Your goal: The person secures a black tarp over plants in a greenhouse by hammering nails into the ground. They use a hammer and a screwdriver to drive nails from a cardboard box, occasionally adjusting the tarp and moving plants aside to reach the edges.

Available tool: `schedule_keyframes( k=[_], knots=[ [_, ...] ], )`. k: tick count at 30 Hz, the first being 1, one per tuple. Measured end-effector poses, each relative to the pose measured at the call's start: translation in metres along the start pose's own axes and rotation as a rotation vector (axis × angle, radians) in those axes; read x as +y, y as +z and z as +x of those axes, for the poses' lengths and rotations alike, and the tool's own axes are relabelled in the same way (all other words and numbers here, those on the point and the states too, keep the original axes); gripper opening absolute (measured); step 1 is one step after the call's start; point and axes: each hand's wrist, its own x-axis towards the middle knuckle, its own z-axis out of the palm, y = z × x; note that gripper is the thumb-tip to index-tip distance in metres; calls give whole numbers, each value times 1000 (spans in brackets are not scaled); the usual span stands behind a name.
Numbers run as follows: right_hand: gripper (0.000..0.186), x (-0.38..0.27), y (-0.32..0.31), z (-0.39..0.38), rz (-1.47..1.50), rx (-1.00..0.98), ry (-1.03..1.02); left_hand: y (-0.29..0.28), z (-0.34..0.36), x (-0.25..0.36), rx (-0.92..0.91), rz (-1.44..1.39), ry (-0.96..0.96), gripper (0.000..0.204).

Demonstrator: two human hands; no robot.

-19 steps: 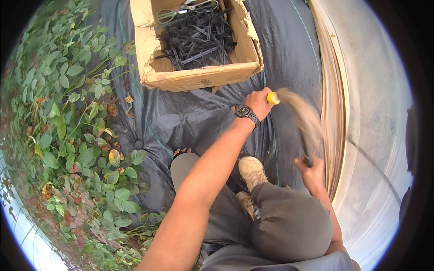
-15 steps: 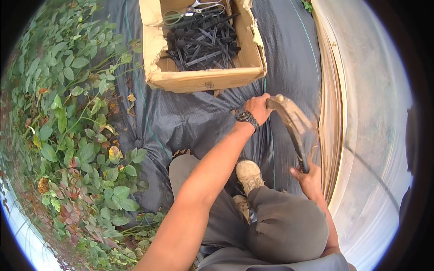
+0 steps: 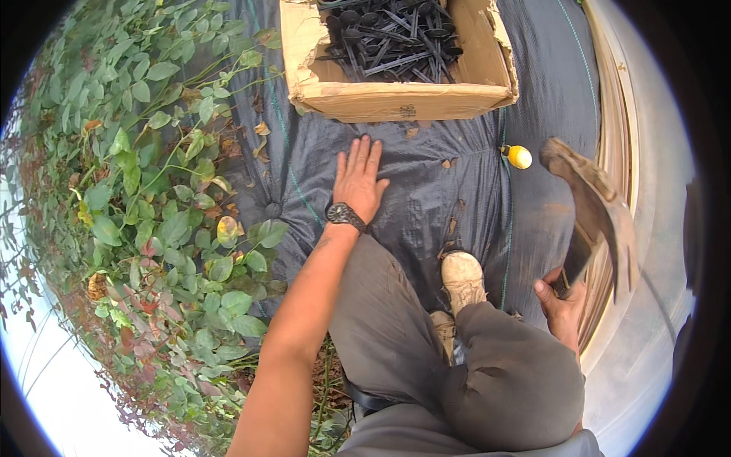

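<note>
My left hand (image 3: 359,186), a watch on its wrist, lies flat with spread fingers on the black woven ground sheet (image 3: 426,171). In my right hand (image 3: 565,308), at the right by the sheet's edge, is the handle of a claw hammer (image 3: 592,183); its worn, brownish head is raised. Between the two hands, nearer the hammer, a small yellow round-ended object (image 3: 518,157) sits on the sheet along a green line; its exact kind cannot be made out. Beyond my left hand, an open cardboard box (image 3: 407,103) holds many black plastic ground pegs (image 3: 396,38).
Leafy plants (image 3: 175,228) line the left side, some leaves reaching over the sheet. Along the right runs a pale folded plastic edge (image 3: 620,99) beside a translucent sheet wall (image 3: 655,251). My knees and a tan shoe (image 3: 463,278) occupy the near middle.
My left hand has moved left and now lies flat on the sheet. The yellow object shows near where it was. The hammer has swung right, away from that spot; the view has shifted.
</note>
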Motion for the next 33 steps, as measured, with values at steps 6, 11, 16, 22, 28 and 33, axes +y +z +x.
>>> schedule_keyframes(
  k=[6,11,16,22,28,33],
  knots=[
    [26,14,23,6,86,-35,9,-10,-25,-62,40,321,-36,80],
    [26,34,1,13,60,25,-103,-20,-22,-48,9,297,-72,83],
    [29,45,1,16,208,164,29,5,14,53,-12,-134,289,58],
    [27,46,5,10,288,113,19,66,63,170,-1,-214,328,58],
    [28,47,9,18,284,144,19,94,51,213,15,-281,180,70],
    [26,45,3,16,71,91,-25,93,49,200,-7,-345,197,70]
  ],
)
